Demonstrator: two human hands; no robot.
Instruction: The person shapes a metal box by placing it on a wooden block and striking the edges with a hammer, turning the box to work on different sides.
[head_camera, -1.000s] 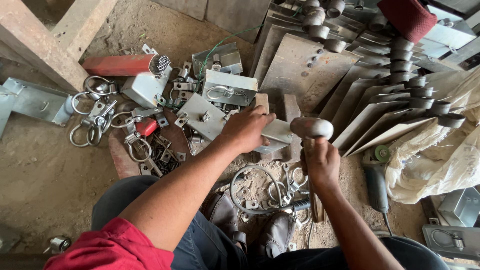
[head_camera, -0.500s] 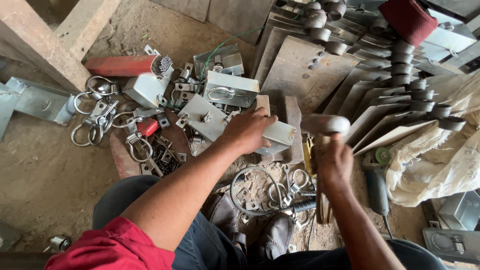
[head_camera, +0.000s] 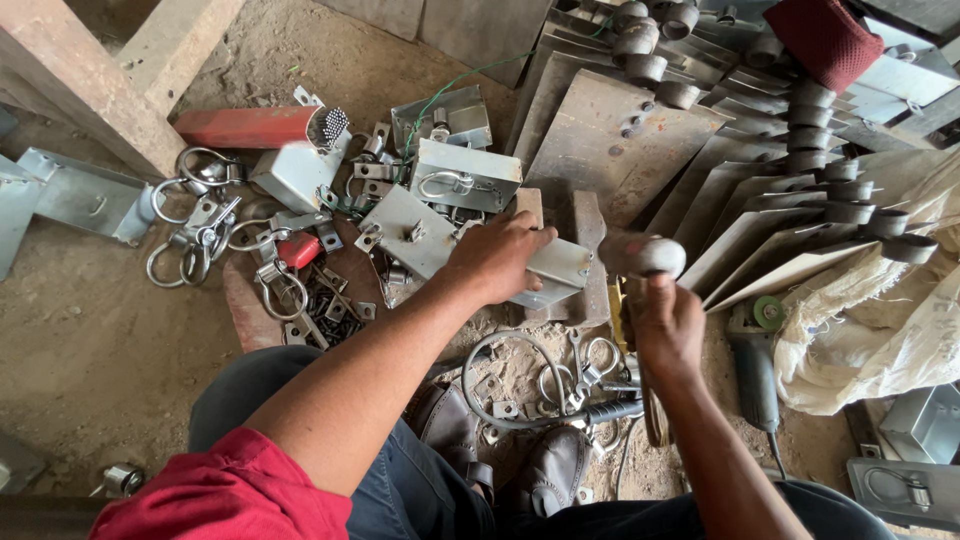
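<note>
I see the left hand (head_camera: 497, 255) pressing a grey metal box (head_camera: 545, 272) on the block (head_camera: 585, 225) | right hand (head_camera: 668, 325) gripping a raised hammer (head_camera: 640, 258) beside the box | hammering underway; loose rings (head_camera: 190, 245) unfitted

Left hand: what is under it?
The left hand presses on a grey metal bracket lying over a block. The bracket's part beneath the palm is covered, so its shape there is hidden.
</note>
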